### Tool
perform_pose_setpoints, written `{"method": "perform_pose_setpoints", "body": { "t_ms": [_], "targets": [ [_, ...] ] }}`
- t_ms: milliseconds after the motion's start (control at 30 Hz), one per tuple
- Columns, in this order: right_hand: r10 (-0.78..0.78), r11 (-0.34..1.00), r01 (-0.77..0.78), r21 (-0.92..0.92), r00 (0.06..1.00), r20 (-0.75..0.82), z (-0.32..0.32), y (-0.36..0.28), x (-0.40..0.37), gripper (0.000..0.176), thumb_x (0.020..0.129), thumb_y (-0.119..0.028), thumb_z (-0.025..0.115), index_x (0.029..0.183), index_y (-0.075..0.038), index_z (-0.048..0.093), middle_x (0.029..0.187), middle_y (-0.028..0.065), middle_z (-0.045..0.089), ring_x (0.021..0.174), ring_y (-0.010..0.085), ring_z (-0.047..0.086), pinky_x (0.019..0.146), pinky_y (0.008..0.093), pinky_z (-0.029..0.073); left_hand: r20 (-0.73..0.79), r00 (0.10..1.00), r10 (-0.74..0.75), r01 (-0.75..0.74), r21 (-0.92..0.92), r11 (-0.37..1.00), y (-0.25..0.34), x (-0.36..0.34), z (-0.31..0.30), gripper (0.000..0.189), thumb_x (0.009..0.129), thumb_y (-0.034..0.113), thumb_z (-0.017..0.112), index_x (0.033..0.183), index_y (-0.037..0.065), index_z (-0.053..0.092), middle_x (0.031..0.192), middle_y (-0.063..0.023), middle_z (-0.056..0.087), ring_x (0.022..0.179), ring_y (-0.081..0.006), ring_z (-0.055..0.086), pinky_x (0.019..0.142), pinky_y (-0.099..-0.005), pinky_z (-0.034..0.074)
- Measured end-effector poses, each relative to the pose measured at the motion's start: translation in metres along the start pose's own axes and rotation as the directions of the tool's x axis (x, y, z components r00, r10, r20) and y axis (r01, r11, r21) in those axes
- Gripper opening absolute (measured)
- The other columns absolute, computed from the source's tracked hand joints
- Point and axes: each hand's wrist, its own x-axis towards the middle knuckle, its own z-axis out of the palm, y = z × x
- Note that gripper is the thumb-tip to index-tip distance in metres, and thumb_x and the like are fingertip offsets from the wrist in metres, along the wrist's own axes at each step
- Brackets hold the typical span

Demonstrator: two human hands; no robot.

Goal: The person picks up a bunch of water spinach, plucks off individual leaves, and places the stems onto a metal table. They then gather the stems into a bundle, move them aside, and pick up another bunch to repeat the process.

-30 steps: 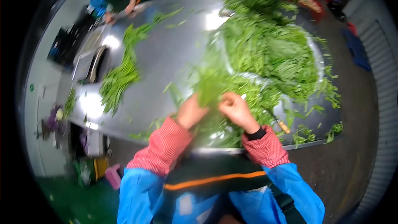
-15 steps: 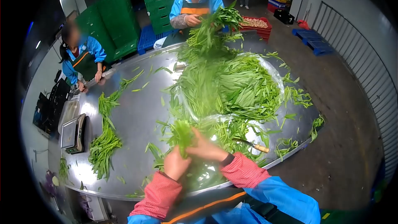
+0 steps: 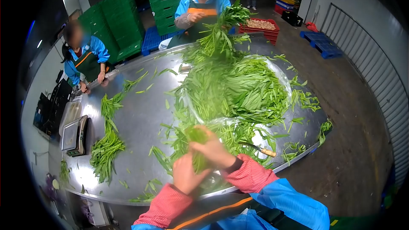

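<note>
Fingers of the left hand close round the lower part of a bunch of greens, and those of the right hand wrap it just above; blur hides the tips, so I cannot tell how tightly either grips. The bunch is above the worktop, just in from the middle of its near edge.

Compared with half a second ago, I see the right hand folded further over the greens and the left hand sitting lower, closer to that near edge. Against a second ago, the hands are together instead of apart. I judge from this that both hands now control the bunch, and that it is not yet laid down.

Just right of the hands, a curved knife lies inward of the near edge, toward the right corner, untouched. Beyond it, the main pile of greens spreads toward the far and right edges. On the left side I have a row of greens, with a scale by the left edge; both look unmoved since half a second ago. One person rests hands at the far left corner, and a co-worker is behind the far edge.
</note>
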Motion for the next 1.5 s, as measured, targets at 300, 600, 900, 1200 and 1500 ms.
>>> {"method": "perform_pose_setpoints", "body": {
  "t_ms": [300, 600, 900, 1200, 1500],
  "targets": [
    [-0.498, 0.838, 0.417, -0.351, 0.848, -0.18, -0.055, -0.057, 0.025, 0.039, 0.079, -0.001, 0.063, 0.116, -0.005, 0.05, 0.094, 0.004, 0.062, 0.083, 0.0132, 0.06, 0.075, 0.0275, 0.049, 0.11, 0.97, -0.219, 0.215, 0.045, 0.976, -0.115, -0.075, 0.013, 0.077, 0.068, 0.041, 0.08, 0.129, 0.006, 0.05, 0.096, -0.016, 0.066, 0.093, -0.0303, 0.062, 0.086, -0.0411, 0.047],
    [-0.406, -0.069, 0.86, -0.505, 0.438, 0.802, 0.035, -0.022, 0.015, 0.023, 0.075, -0.01, 0.059, 0.098, -0.012, 0.059, 0.085, 0.0016, 0.059, 0.079, 0.0216, 0.057, 0.089, 0.0438, 0.046, 0.525, 0.826, -0.205, 0.515, -0.851, -0.105, -0.086, -0.044, -0.025, 0.053, 0.1, 0.044, 0.039, 0.137, 0.007, 0.042, 0.126, -0.0125, 0.057, 0.116, -0.0278, 0.056, 0.097, -0.0443, 0.046],
    [-0.176, 0.014, 0.877, -0.48, 0.475, 0.862, 0.046, 0.109, -0.053, 0.007, 0.077, -0.016, 0.059, 0.081, -0.014, 0.053, 0.094, -0.0014, 0.056, 0.096, 0.021, 0.055, 0.104, 0.0528, 0.035, 0.839, 0.52, -0.158, 0.661, -0.513, -0.547, -0.13, -0.095, 0.075, 0.078, 0.084, 0.077, 0.038, 0.121, 0.011, 0.057, 0.12, -0.0129, 0.062, 0.113, -0.028, 0.058, 0.097, -0.0481, 0.045],
    [-0.086, -0.005, 0.795, -0.607, 0.604, 0.792, 0.045, 0.07, -0.066, 0.033, 0.074, -0.012, 0.063, 0.106, -0.014, 0.057, 0.115, 0.0073, 0.054, 0.117, 0.0291, 0.051, 0.104, 0.0523, 0.035, 0.785, 0.586, -0.202, 0.588, -0.583, -0.561, -0.083, -0.084, 0.05, 0.077, 0.083, 0.078, 0.037, 0.122, 0.015, 0.055, 0.12, -0.0087, 0.06, 0.112, -0.0269, 0.058, 0.093, -0.046, 0.048],
    [-0.005, 0.381, 0.292, -0.877, 0.949, 0.314, 0.004, 0.033, -0.081, 0.036, 0.073, -0.031, 0.071, 0.094, -0.003, 0.062, 0.087, 0.0173, 0.058, 0.085, 0.0356, 0.058, 0.071, 0.0406, 0.047, 0.662, 0.729, 0.173, 0.628, -0.548, -0.553, -0.094, -0.088, 0.065, 0.085, 0.09, 0.071, 0.029, 0.145, 0.007, 0.032, 0.134, -0.0212, 0.05, 0.119, -0.0365, 0.053, 0.101, -0.0537, 0.042]
  ]
}}
